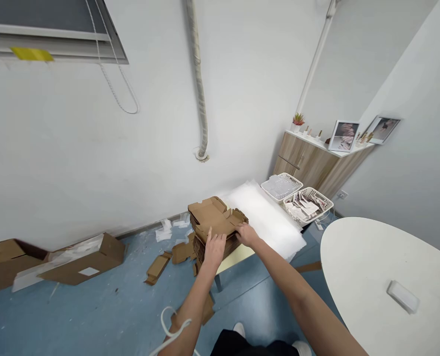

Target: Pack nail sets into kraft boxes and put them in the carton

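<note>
A stack of flattened cardboard boxes (208,217) lies on a small pale yellow table (237,258), its top sheet showing folded flaps. At the near edge of the stack, my left hand (215,247) rests on the cardboard with fingers stretched out and apart. My right hand (246,234) is at the right side, its fingers curled over the edge of a cardboard piece; the fingertips are partly hidden. Right beside the stack, a pile of white foam sheets (266,222) covers the rest of the table.
Two white baskets, one with translucent packets (281,186) and one with printed cards (305,205), stand beyond the foam. A white round table (383,257) is at right. Loose cardboard (157,267) lies on the floor; an open carton (84,259) stands left. A cabinet (309,160) stands behind.
</note>
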Motion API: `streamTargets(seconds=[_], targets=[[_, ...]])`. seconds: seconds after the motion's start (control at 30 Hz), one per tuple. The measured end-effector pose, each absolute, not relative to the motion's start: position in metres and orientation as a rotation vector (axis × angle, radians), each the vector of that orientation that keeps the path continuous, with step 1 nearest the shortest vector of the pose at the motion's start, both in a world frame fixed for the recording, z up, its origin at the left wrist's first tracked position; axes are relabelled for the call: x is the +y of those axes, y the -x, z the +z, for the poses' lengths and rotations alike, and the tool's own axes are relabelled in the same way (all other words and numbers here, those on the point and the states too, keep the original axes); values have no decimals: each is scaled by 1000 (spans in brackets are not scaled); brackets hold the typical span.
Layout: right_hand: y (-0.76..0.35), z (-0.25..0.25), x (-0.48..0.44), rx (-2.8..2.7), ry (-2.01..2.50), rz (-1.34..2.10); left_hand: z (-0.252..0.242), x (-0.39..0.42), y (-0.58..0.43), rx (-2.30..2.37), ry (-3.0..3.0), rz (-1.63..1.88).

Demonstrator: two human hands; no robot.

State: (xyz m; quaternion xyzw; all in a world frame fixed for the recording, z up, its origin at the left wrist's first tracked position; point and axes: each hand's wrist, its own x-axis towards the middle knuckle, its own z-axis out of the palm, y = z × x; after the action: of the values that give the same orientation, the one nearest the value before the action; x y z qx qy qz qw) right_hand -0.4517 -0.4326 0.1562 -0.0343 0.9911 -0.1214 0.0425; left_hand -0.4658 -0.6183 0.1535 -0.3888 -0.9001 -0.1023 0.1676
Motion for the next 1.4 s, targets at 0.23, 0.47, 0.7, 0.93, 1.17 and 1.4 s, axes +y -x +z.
streamTargets(seconds=[0.23,0.47,0.7,0.93,1.17,1.4], targets=[[464,158,-449,2980,379,-190,141,-630,471,-2556,1195,-304],[477,163,-449,2980,295,-134,117,-649,448,-2625,609,-267],[477,190,-422,3348,368,-461,108,-655,445,-2661,413,-371],[445,239,-364,3664,350,-176,147,-617,456,-2503,512,-517],[303,248,-264,3463,-438,-311,170,-490,423,-2360,1070,-798],[135,192,-190,3339,-937,-313,152,-340,317,-2123,1820,-705]])
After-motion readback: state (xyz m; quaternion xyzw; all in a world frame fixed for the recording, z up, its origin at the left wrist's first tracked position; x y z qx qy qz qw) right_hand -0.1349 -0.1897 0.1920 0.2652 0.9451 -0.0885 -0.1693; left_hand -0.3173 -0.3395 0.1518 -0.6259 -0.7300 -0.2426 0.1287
